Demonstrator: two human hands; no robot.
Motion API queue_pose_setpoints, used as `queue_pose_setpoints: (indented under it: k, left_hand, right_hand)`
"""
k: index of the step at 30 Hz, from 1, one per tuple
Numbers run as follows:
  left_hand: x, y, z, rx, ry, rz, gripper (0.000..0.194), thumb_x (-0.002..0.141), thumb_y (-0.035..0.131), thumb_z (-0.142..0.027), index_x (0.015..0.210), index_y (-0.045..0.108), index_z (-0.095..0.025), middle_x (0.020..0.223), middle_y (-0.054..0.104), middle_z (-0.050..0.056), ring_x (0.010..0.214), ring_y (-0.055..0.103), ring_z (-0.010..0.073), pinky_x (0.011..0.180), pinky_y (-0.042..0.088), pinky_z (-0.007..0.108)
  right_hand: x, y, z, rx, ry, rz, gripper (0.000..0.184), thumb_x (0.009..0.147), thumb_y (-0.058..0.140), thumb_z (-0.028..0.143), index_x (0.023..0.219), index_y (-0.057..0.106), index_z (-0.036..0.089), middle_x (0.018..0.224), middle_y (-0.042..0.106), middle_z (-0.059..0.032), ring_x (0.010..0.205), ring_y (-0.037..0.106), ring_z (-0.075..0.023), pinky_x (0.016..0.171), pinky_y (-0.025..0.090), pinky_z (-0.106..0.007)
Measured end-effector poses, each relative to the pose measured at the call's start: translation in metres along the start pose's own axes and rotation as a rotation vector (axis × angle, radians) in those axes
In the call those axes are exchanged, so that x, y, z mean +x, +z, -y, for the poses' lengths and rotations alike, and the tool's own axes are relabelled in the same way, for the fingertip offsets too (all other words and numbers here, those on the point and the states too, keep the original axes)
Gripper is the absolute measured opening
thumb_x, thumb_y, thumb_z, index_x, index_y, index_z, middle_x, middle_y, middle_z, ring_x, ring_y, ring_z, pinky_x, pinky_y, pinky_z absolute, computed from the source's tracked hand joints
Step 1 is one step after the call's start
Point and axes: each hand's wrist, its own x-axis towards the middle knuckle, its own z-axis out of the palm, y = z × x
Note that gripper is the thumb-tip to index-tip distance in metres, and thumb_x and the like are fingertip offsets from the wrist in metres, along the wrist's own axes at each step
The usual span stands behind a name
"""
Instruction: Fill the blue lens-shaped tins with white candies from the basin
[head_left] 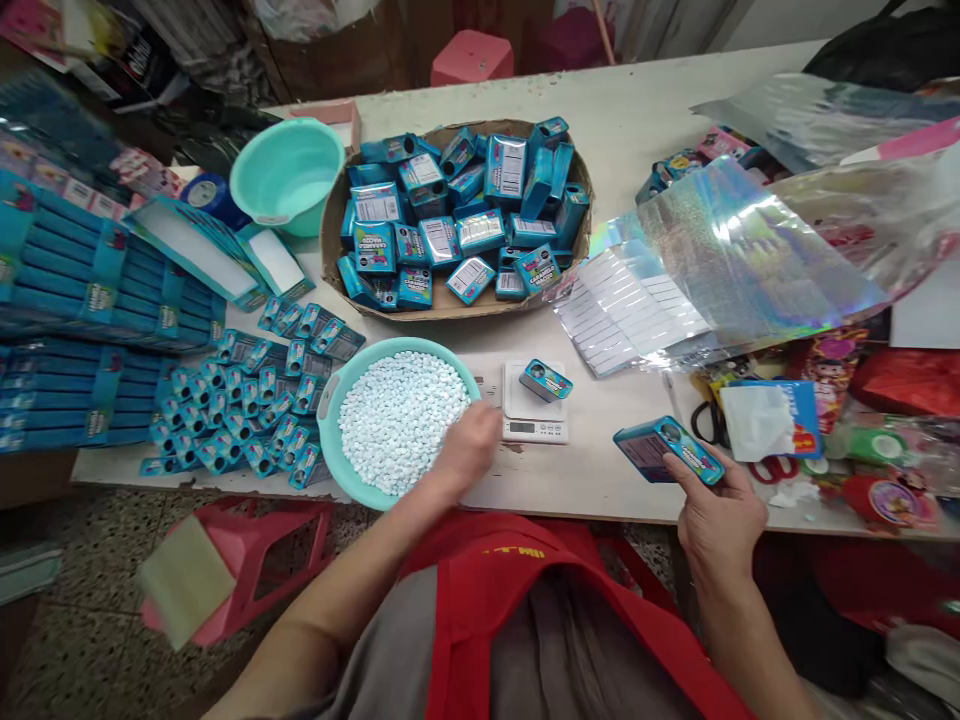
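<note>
My right hand (724, 510) holds a small blue candy box (660, 450) by its end, with the round opening facing up, over the table's front edge. My left hand (474, 440) is curled into a fist between the bowl and the scale, somewhat blurred; what is inside the fingers is hidden. Beside it, a turquoise bowl (327, 410) is full of small pale round candies (401, 415). A white digital scale (534, 430) stands to the right of that hand, with another blue candy box (547, 380) on its plate.
Behind the bowl sits a cardboard tray (330, 240) heaped with blue boxes. Many open boxes (255, 400) crowd the left, near stacked blue packs (90, 270). A second turquoise bowl (289, 170) is farther back. Shiny film (750, 260), labels (622, 310) and scissors (709, 422) lie right.
</note>
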Motion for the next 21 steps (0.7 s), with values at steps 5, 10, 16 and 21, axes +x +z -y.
queue_pose_setpoints:
  k: [5, 10, 16, 21]
  left_hand:
    - [-0.007, -0.062, 0.09, 0.04, -0.57, 0.106, 0.017, 0.081, 0.051, -0.024, 0.087, 0.065, -0.016, 0.092, 0.066, 0.009, 0.083, 0.061, 0.0226, 0.073, 0.045, 0.032]
    - [-0.014, -0.071, 0.116, -0.162, -0.586, 0.075, 0.008, 0.069, 0.056, -0.02, 0.068, 0.064, -0.019, 0.073, 0.066, 0.004, 0.076, 0.06, 0.0208, 0.071, 0.043, 0.03]
    - [-0.007, -0.074, 0.106, -0.932, -0.861, -0.206, 0.022, 0.052, 0.072, -0.029, 0.066, 0.062, -0.015, 0.062, 0.061, 0.002, 0.06, 0.056, 0.0142, 0.064, 0.048, 0.031]
    - [0.059, -0.038, 0.026, -0.84, -0.354, -0.056, 0.01, 0.066, 0.066, -0.022, 0.074, 0.065, -0.016, 0.07, 0.063, 0.002, 0.066, 0.057, 0.0135, 0.067, 0.047, 0.029]
  right_hand:
    - [-0.004, 0.011, -0.003, 0.024, 0.047, 0.044, 0.055, 0.044, 0.087, 0.034, 0.091, 0.067, 0.015, 0.084, 0.066, -0.0019, 0.076, 0.061, -0.0172, 0.08, 0.052, -0.039]
    - [-0.008, 0.017, -0.002, 0.005, 0.041, 0.087, 0.054, 0.046, 0.085, 0.036, 0.092, 0.068, 0.014, 0.084, 0.067, -0.0034, 0.075, 0.062, -0.0177, 0.075, 0.053, -0.038]
    - [-0.009, 0.019, -0.003, 0.029, 0.056, 0.074, 0.056, 0.045, 0.086, 0.035, 0.094, 0.067, 0.014, 0.084, 0.068, -0.0037, 0.075, 0.062, -0.0181, 0.069, 0.053, -0.036]
    - [-0.007, 0.02, -0.003, 0.047, 0.078, 0.08, 0.055, 0.046, 0.085, 0.035, 0.093, 0.067, 0.014, 0.083, 0.068, -0.0036, 0.074, 0.062, -0.0175, 0.068, 0.053, -0.034]
